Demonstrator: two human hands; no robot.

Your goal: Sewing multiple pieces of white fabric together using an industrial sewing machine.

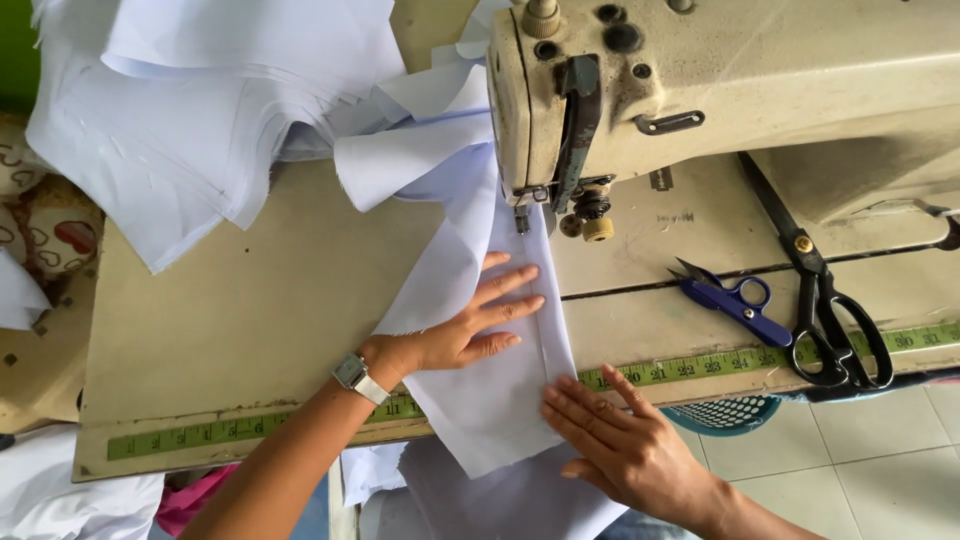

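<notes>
Left hand (468, 330) flat, fingers spread on white fabric (490, 400); right hand (615, 440) flat at its edge, gripping nothing. Keep seam straight toward presser foot (522, 215), fingers clear.

Occlusions and crops, head view

Sewing machine (740, 80) body cut by top/right edges; needle hidden behind white fabric strip (480, 340). Fabric pile (200, 100) runs off top. Black shears (830, 310) blade tip under machine arm. Right hand (625, 445) forearm cropped at bottom.

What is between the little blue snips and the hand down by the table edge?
In the head view, between the blue snips and the right hand there is bare tabletop, crossed by the green measuring tape along the table's edge.
</notes>
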